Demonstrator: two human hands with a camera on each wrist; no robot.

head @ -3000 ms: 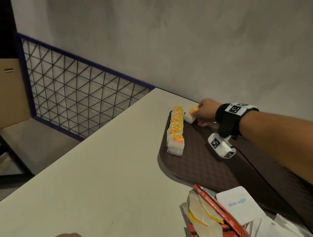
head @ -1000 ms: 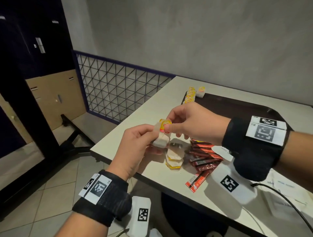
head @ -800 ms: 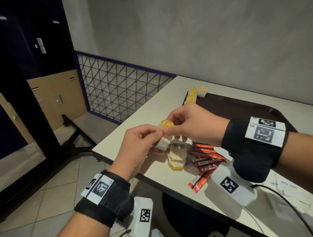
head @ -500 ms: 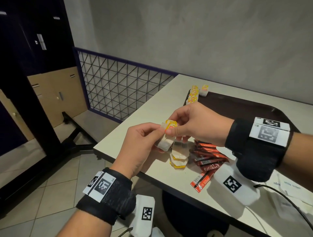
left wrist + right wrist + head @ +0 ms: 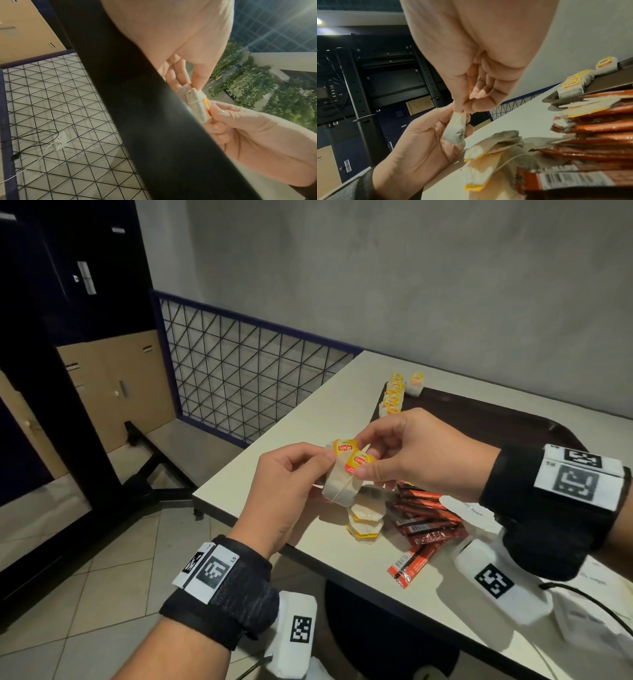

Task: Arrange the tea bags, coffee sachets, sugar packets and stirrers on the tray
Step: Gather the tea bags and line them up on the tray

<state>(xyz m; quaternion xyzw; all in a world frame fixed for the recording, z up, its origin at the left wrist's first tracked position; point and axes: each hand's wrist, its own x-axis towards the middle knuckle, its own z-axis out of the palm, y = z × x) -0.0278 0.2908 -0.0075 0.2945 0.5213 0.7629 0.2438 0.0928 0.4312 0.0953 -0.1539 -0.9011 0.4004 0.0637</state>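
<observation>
Both hands are working just above the near left corner of the pale rectangular counter (image 5: 301,419). The left hand (image 5: 287,487) is curling its grip around the paper bodies of a small bundle of white tea bags with yellow-and-red Lipton tags (image 5: 342,477), thumb on top and fingers beneath. The right hand (image 5: 418,453) is pinching one of the yellow tags between thumb and forefinger, its other fingers loosely bent behind. In the right wrist view the bundle (image 5: 455,129) is hanging between the two grips, clear of the surface.

Directly beneath the hands, at about 5 o'clock from the bundle, a loose pile of white-and-yellow tea bag envelopes (image 5: 366,518) is lying on the counter. Touching that pile at its 3 o'clock side, a heap of slim red-orange coffee sachets (image 5: 424,525) is spreading toward the near edge. At 1 o'clock, well apart from the hands, a dark brown textured plastic tray (image 5: 486,419) is carrying a row of tagged tea bags (image 5: 394,398) along its left rim.
</observation>
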